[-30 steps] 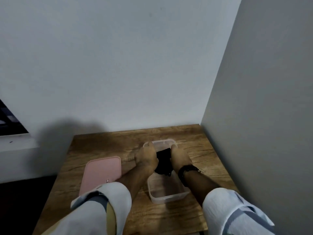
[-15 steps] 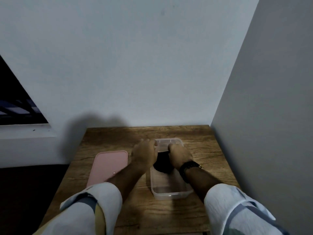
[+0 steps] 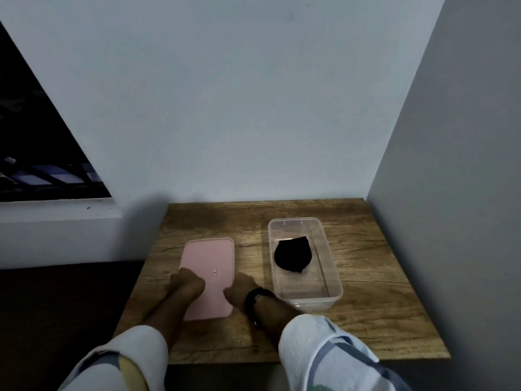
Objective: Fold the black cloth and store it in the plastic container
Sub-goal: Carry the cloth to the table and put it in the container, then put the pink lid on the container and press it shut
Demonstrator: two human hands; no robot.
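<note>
The black cloth (image 3: 293, 256) lies bunched in a rounded fold inside the clear plastic container (image 3: 336, 282), in its middle to far half. Neither hand touches the cloth or the container. To the left, the pink lid (image 3: 210, 255) lies flat on the wooden table (image 3: 380, 306). My left hand (image 3: 187, 285) has its fingers curled on the lid's near left edge. At the lid's near right edge, my right hand (image 3: 241, 287), with a dark band on its wrist, grips in the same way.
The table stands in a corner, with a pale wall (image 3: 253, 122) behind it and a grey panel (image 3: 456, 193) along its right side. A dark window (image 3: 33, 153) sits at the left. The floor left of the table is dark.
Both hands have let go of the cloth, which now rests in the container, and moved left onto the pink lid. The view has shifted left.
</note>
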